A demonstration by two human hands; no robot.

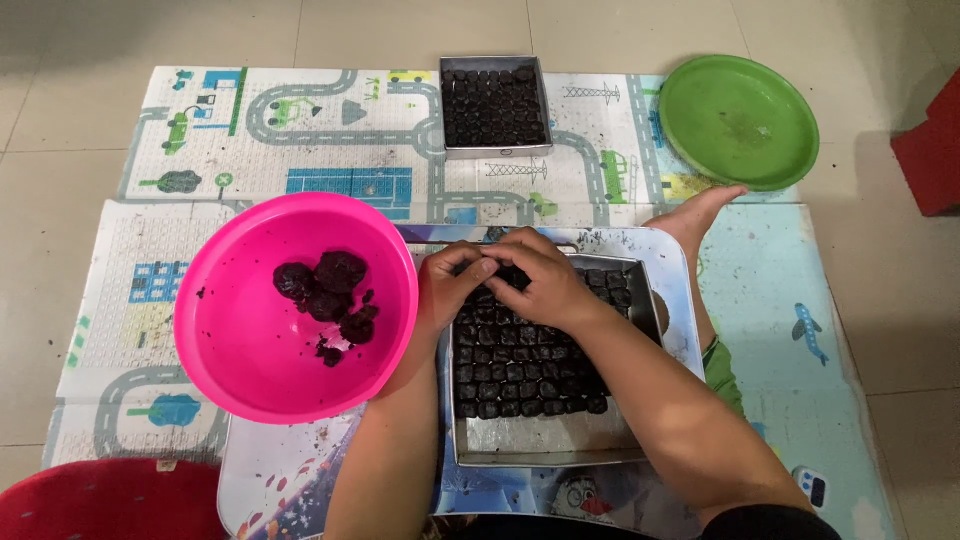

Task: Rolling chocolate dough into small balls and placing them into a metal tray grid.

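Observation:
My left hand (452, 283) and my right hand (538, 280) meet fingertip to fingertip over the far left part of a square metal tray (545, 444). Rows of small dark balls (520, 365) fill most of that tray; its near strip is bare metal. Both hands pinch at the same spot among the balls, and what lies between the fingers is hidden. A pink bowl (250, 350) with clumps of dark dough (330, 290) sits just left of my left forearm.
A second metal tray (494, 150) full of dark balls stands at the far edge of the play mat (300, 130). A green plate (738, 120) lies at far right. My bare foot (695, 215) rests near it. A red object (105, 500) is at bottom left.

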